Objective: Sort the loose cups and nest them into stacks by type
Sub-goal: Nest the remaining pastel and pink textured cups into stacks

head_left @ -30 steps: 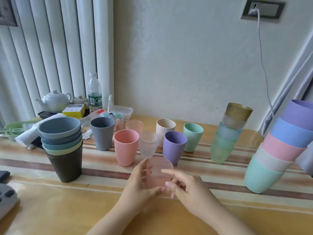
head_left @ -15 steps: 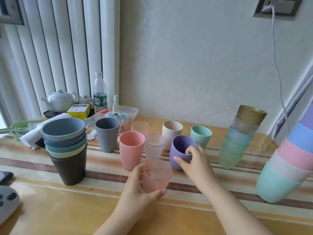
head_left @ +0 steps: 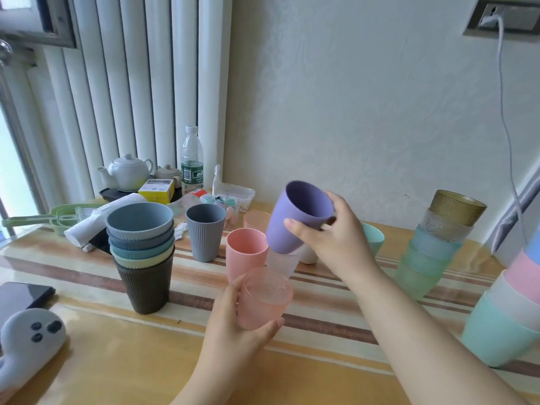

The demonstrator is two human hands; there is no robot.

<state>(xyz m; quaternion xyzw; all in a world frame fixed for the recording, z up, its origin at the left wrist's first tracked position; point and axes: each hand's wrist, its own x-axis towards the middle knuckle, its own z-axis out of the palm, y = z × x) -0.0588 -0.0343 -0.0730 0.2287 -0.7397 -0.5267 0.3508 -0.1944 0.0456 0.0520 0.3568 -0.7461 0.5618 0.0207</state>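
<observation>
My right hand point(head_left: 330, 244) grips a smooth purple cup point(head_left: 295, 216), lifted and tilted above the table. My left hand point(head_left: 233, 325) holds a translucent pink textured cup point(head_left: 263, 299) near the table's front. Loose cups stand behind: a smooth pink cup point(head_left: 245, 252), a grey ribbed cup point(head_left: 205, 233), a clear textured cup point(head_left: 282, 263), a pale pink textured cup point(head_left: 255, 219), a cream cup point(head_left: 308, 255) and a teal cup point(head_left: 375, 239), both partly hidden by my right hand. A ribbed stack point(head_left: 143, 258) stands left, a textured stack point(head_left: 435, 244) right, a smooth pastel stack point(head_left: 508, 311) far right.
A teapot point(head_left: 128, 171), water bottle point(head_left: 192, 160), yellow box point(head_left: 156, 190) and plastic container point(head_left: 236, 195) crowd the back left. A dark phone point(head_left: 20, 299) and a grey ghost-shaped item point(head_left: 26, 343) lie at the front left. A cable point(head_left: 508, 127) hangs down the wall.
My right hand closed on the purple cup and lifted it off the table, tilting it. My left hand kept the translucent pink cup, raised slightly.
</observation>
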